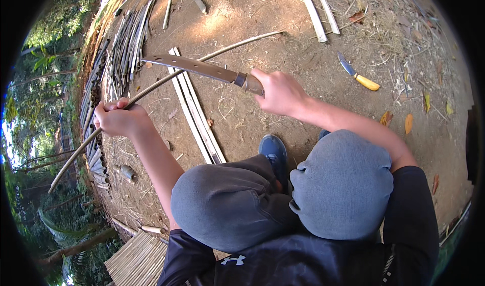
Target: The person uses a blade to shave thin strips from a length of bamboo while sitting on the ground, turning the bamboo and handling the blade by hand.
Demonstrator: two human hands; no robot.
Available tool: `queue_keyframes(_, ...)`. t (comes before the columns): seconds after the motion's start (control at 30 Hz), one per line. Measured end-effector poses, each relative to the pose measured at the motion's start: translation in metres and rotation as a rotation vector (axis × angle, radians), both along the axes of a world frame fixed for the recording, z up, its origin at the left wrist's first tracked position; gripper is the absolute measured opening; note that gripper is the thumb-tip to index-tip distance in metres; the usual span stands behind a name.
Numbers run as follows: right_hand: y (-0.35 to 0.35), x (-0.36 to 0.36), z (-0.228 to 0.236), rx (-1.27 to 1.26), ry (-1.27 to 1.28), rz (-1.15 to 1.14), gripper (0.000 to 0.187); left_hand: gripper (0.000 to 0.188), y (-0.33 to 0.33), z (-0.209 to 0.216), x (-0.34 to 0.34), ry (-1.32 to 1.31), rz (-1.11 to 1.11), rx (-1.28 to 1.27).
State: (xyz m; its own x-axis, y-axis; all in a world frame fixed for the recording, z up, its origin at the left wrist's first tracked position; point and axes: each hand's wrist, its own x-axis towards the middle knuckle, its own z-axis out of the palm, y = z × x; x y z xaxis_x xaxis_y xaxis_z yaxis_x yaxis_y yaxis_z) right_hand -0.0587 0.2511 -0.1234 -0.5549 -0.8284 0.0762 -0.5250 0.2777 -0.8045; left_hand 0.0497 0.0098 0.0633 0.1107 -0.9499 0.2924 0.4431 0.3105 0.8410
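Two bare hands are at work, each closed round one thing. The left hand (121, 118) grips one long, thin, slightly curved stick (156, 86), which juts out on both sides of the fist. The right hand (283, 93) holds one big knife (202, 68) by its handle, the blade pointing left and crossing the stick beyond the left hand; whether blade and stick touch, I cannot tell. To the right of the right hand lies one small knife (357, 76) with a yellow handle. Two pale split strips (310, 13) lie beyond the right hand, and more pale strips (192, 109) lie between the hands. Beyond the left hand is one pile of poles (129, 43), too crowded to count
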Motion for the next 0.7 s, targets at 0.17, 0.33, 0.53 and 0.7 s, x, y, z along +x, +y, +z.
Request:
queue_keyframes(0.17,0.001,-0.022,-0.020,0.106,-0.168,-0.187,0.026,0.018,-0.001,0.001,-0.003,0.029,0.013,0.048)
queue_keyframes(0.33,0.010,-0.021,-0.044,0.069,-0.048,-0.100,0.031,0.019,-0.006,-0.003,0.000,0.034,0.010,0.057)
queue_keyframes(0.53,0.003,-0.022,-0.042,0.112,-0.081,-0.155,0.019,0.022,-0.010,-0.001,0.001,0.037,-0.021,0.033)
queue_keyframes(0.7,-0.001,-0.044,-0.075,0.224,-0.117,-0.292,0.028,0.026,-0.015,-0.006,0.003,0.037,-0.034,0.036)
